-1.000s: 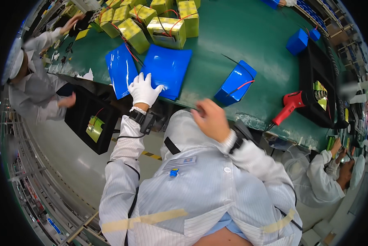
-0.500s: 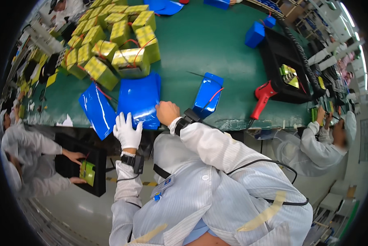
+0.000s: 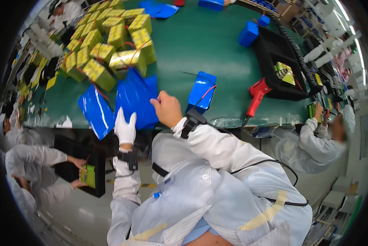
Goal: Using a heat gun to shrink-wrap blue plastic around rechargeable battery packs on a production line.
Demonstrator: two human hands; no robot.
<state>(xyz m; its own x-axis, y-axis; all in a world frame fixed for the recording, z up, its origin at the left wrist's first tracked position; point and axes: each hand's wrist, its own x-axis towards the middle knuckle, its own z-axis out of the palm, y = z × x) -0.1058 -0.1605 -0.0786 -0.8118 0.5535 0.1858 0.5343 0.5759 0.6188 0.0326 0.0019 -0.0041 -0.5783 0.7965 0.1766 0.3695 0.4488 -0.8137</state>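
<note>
In front of me a blue plastic sleeve [image 3: 132, 96] is bent up over more blue sleeves at the table's near edge. My left hand [image 3: 125, 129], in a white glove, holds its lower left part, thumb apart from the fingers. Bare, my right hand [image 3: 169, 110] has curled fingers, their tips at the sleeve's right edge; the exact pinch is hidden. Another blue sleeve [image 3: 96, 112] lies to the left, overhanging the edge. Right of my right hand lies a blue-wrapped battery pack [image 3: 203, 91] with a red wire.
Several yellow-green battery packs [image 3: 110, 45] crowd the green table's [image 3: 180, 53] far left. At right are a red heat gun [image 3: 257, 96], a black tray [image 3: 280, 65] and a small blue pack [image 3: 248, 33]. Other people work at left and right; one at left holds a green pack [image 3: 87, 175].
The upper blue sleeve has bent and lifted off those beneath it. My left hand has turned side-on at its lower left; my right hand has shifted slightly up.
</note>
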